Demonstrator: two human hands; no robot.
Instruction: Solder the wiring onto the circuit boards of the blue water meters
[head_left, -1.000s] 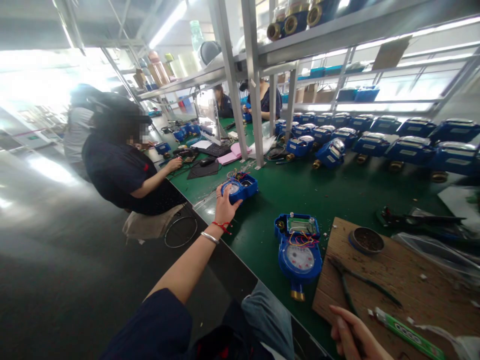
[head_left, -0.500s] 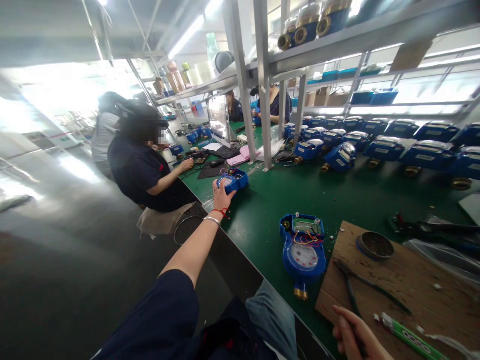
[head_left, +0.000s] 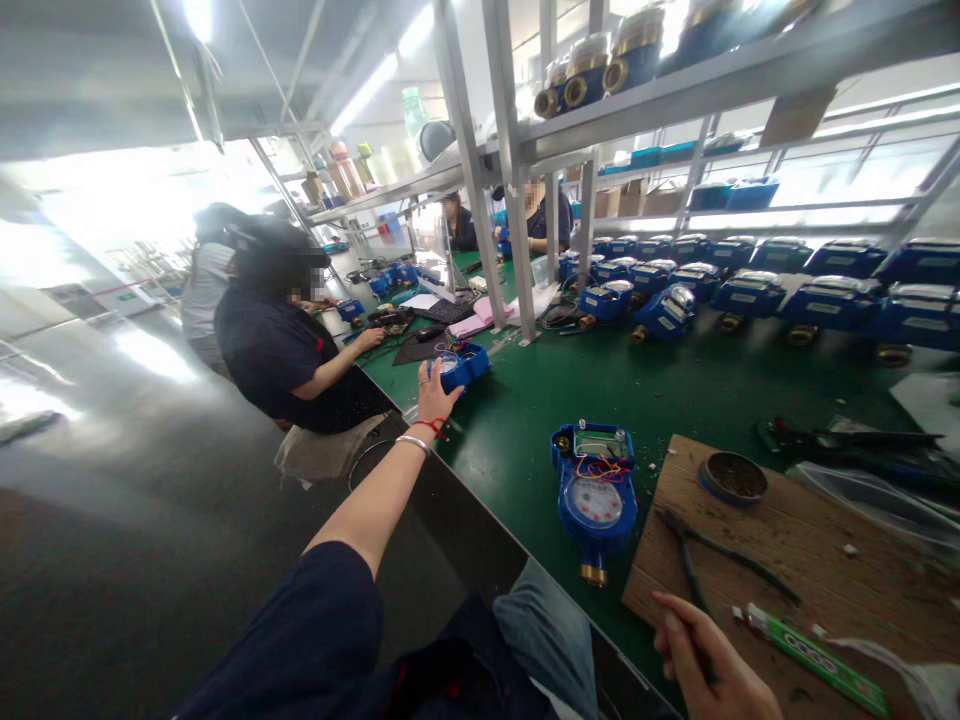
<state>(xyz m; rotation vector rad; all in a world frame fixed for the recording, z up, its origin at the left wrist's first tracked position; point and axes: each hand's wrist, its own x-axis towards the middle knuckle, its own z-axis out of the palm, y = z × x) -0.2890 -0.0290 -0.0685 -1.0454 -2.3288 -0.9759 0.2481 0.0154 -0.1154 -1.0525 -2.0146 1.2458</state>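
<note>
- Left upper arm: short, loose sleeve of dark navy cloth (head_left: 319,595), its hem ending near the elbow.
- Left wrist: smooth, rounded bangle of silver-coloured metal (head_left: 414,443); next to it, nearer the left hand (head_left: 436,400), a thin bracelet of bright red cord (head_left: 433,428).
- Left finger: slim, pale metallic ring (head_left: 424,379).
- Right hand (head_left: 705,650): bare.
- Torso: dark, creased cloth garment (head_left: 469,655) with small red marks.
- Leg: faded blue denim trousers (head_left: 546,630).

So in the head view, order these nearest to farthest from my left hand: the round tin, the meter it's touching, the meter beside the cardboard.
1. Touched meter, under the left hand
2. Meter beside the cardboard, to the hand's right
3. Round tin, farther right, on the cardboard
</note>
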